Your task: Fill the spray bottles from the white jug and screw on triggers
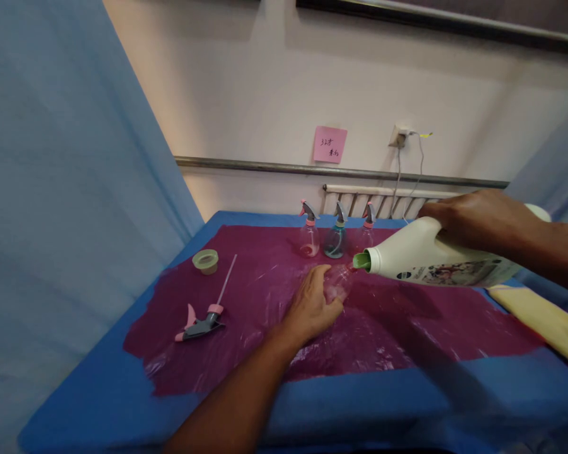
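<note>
My left hand (315,302) is wrapped round a clear spray bottle (339,280) with its top off, tilted to the right over the purple plastic sheet (260,302). In my right hand (464,217) is a large cream-coloured jug (435,255), held by its handle and tipped on its side. The jug's green spout (361,261) meets the mouth of the bottle; whether liquid flows is hard to make out. Left of my hands lies a loose grey and pink spray trigger (203,325) with its tube. Behind it stands a small pale green tub (205,261).
Three spray bottles with triggers stand at the back, among them a teal bottle (335,241). A folded yellow cloth (544,318) lies at the right. A metal rail (265,166) and a plugged-in socket (399,137) are on the wall. Blue curtains (76,157) flank the table.
</note>
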`<move>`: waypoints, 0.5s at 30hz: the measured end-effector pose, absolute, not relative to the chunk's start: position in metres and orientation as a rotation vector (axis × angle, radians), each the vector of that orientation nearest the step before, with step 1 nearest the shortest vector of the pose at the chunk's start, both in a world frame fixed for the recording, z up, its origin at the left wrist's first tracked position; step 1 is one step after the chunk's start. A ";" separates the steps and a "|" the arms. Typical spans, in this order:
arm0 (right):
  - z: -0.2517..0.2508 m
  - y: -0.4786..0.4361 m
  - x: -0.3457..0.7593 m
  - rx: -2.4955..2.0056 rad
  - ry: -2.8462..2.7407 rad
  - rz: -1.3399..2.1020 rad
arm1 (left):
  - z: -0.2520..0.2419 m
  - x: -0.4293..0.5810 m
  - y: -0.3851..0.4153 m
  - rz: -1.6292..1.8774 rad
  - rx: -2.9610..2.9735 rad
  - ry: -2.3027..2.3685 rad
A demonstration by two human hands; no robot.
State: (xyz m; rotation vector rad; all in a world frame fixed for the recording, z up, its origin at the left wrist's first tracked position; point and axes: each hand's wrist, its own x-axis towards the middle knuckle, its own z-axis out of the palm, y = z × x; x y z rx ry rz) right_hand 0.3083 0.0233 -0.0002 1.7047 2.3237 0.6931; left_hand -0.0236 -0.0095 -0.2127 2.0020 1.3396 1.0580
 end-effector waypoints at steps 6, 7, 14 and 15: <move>0.000 0.023 0.307 1.698 2.321 0.704 | -0.209 -0.024 -0.011 1.048 1.981 1.347; 0.000 0.023 0.307 1.706 2.321 0.711 | -0.209 -0.024 -0.011 1.046 1.975 1.346; -0.014 0.026 0.311 1.744 2.368 0.764 | -0.211 -0.024 -0.010 1.048 1.919 1.350; -0.018 0.026 0.312 1.783 2.394 0.760 | -0.211 -0.024 -0.010 1.049 1.912 1.351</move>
